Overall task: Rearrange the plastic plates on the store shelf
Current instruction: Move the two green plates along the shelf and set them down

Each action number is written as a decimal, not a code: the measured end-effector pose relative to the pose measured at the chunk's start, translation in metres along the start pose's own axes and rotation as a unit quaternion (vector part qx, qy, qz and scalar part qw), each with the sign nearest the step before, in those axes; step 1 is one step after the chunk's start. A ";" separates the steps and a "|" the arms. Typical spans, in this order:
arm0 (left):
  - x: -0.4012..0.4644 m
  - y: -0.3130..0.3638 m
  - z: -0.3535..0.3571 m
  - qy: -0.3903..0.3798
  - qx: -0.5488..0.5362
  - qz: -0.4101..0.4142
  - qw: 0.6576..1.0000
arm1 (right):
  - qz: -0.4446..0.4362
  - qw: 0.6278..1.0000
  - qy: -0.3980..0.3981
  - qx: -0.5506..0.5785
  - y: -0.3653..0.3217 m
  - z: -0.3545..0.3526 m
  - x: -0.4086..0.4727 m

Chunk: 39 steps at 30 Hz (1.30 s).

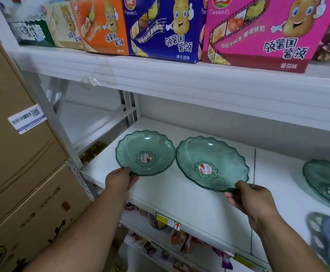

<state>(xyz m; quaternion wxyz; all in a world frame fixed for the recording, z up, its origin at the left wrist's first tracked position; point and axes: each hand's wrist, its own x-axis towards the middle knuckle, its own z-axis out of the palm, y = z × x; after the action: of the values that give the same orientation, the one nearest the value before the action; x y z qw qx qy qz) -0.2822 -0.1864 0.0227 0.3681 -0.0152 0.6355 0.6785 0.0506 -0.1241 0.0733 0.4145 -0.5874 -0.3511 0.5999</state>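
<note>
Two translucent green scalloped plastic plates are tilting side by side over the white middle shelf point(189, 203), the smaller plate point(144, 152) pinched at its near rim by the left hand point(121, 180), the larger plate point(212, 162) likewise by the right hand point(249, 196), below colourful snack boxes point(166, 28).

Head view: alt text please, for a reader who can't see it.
A person holds two green translucent scalloped plates by their near rims over a white store shelf, left hand on the smaller plate, right hand on the larger plate. Colourful snack boxes line the shelf above.
</note>
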 end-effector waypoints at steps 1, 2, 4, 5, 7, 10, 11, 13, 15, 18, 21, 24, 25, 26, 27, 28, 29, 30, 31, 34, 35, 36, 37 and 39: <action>0.005 0.001 0.002 -0.001 -0.004 -0.004 1.000 | 0.000 1.000 0.001 0.000 -0.002 0.003 0.004; 0.010 0.003 0.006 -0.003 -0.008 -0.006 1.000 | 0.000 1.000 0.004 0.000 -0.003 0.007 0.009; 0.023 0.007 0.014 -0.008 -0.013 -0.009 1.000 | -0.001 1.000 0.008 0.000 -0.006 0.017 0.019; 0.029 0.009 0.018 -0.011 -0.016 -0.012 1.000 | -0.004 1.000 0.012 0.000 -0.007 0.023 0.024; 0.045 0.014 0.024 -0.011 -0.014 -0.021 1.000 | -0.005 1.000 0.020 0.000 -0.007 0.036 0.034; 0.074 0.020 0.031 -0.022 0.001 -0.028 0.999 | -0.005 1.000 0.023 0.001 -0.005 0.059 0.049; 0.084 0.021 0.034 -0.028 0.007 -0.029 0.999 | -0.005 1.000 0.024 0.001 -0.005 0.066 0.055; 0.101 0.024 0.043 -0.036 0.002 -0.032 0.999 | -0.010 1.000 0.026 0.001 -0.005 0.082 0.066; 0.117 0.025 0.052 -0.037 -0.008 -0.032 0.999 | -0.014 1.000 0.023 0.007 -0.004 0.095 0.077; 0.139 0.024 0.063 -0.045 -0.007 -0.025 0.999 | -0.014 1.000 0.023 0.016 0.000 0.112 0.092; 0.159 0.025 0.069 -0.044 0.015 -0.032 0.998 | -0.014 1.000 0.021 0.011 0.001 0.125 0.102; 0.177 0.026 0.071 -0.043 0.039 -0.039 0.998 | -0.018 1.000 0.023 -0.005 0.000 0.136 0.110; 0.180 0.026 0.072 -0.052 0.029 -0.047 0.997 | -0.019 0.999 0.024 -0.010 0.000 0.140 0.114; 0.183 0.027 0.074 -0.060 0.010 -0.053 0.997 | -0.018 0.999 0.025 -0.016 -0.001 0.144 0.116; 0.185 0.029 0.076 -0.065 -0.010 -0.058 0.996 | -0.016 0.999 0.022 -0.020 -0.001 0.149 0.118; 0.186 0.030 0.078 -0.068 -0.028 -0.060 0.995 | -0.014 0.999 0.018 -0.025 -0.002 0.154 0.121; 0.186 0.031 0.080 -0.071 -0.040 -0.061 0.995 | -0.012 0.999 0.013 -0.027 -0.001 0.159 0.125; 0.186 0.032 0.080 -0.072 -0.053 -0.060 0.994 | -0.010 0.999 0.008 -0.030 -0.002 0.166 0.127; 0.184 0.032 0.080 -0.070 -0.064 -0.060 0.994 | -0.009 0.999 0.002 -0.033 -0.003 0.173 0.130; 0.178 0.032 0.073 -0.074 -0.067 -0.050 0.994 | -0.011 0.999 -0.021 -0.048 -0.007 0.200 0.138; 0.177 0.031 0.071 -0.078 -0.063 -0.046 0.994 | -0.012 0.998 -0.030 -0.051 -0.008 0.211 0.140; 0.175 0.031 0.069 -0.082 -0.072 -0.050 0.993 | -0.011 0.998 -0.039 -0.054 -0.010 0.222 0.142; 0.172 0.030 0.068 -0.089 -0.086 -0.057 0.991 | -0.009 0.997 -0.049 -0.053 -0.011 0.234 0.144; 0.172 0.028 0.066 -0.107 -0.098 -0.057 0.988 | -0.003 0.996 -0.067 -0.060 -0.012 0.257 0.148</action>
<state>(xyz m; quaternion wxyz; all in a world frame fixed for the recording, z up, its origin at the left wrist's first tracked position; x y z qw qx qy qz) -0.3925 -0.0440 -0.0248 0.4686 -0.0146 0.5209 0.7133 -0.1996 0.0323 0.0391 0.3559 -0.5686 -0.4154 0.6144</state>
